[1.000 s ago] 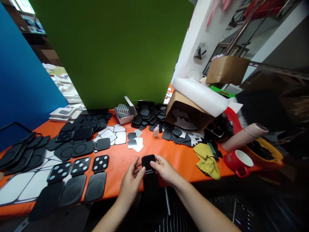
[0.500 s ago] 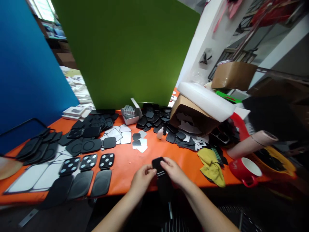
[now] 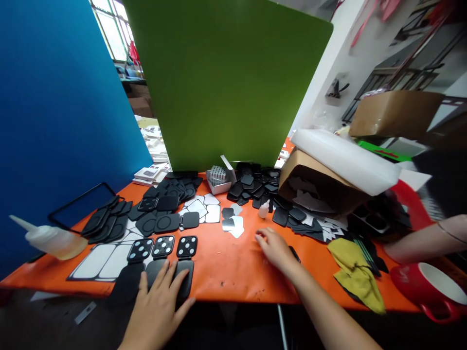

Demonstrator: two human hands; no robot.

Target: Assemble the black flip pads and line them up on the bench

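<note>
My left hand lies with fingers spread over smooth black panels at the table's front left. These panels join black squares with white dots. My right hand is over the middle of the table, its fingers loosely bent and partly hidden; nothing shows in them. A dark piece peeks out beside the right wrist, mostly covered. Just beyond the right fingers stands a small dropper bottle. White and grey square stickers lie to the left of it.
Piles of black pads line the back. A squeeze bottle stands far left. At right are an open carton, yellow cloth, red mug and pink bottle. A green partition rises behind the orange table.
My hands have parted, letting go of the black piece held between them. The left hand moved onto the left panels; the right moved forward toward the dropper bottle. The view turned left.
</note>
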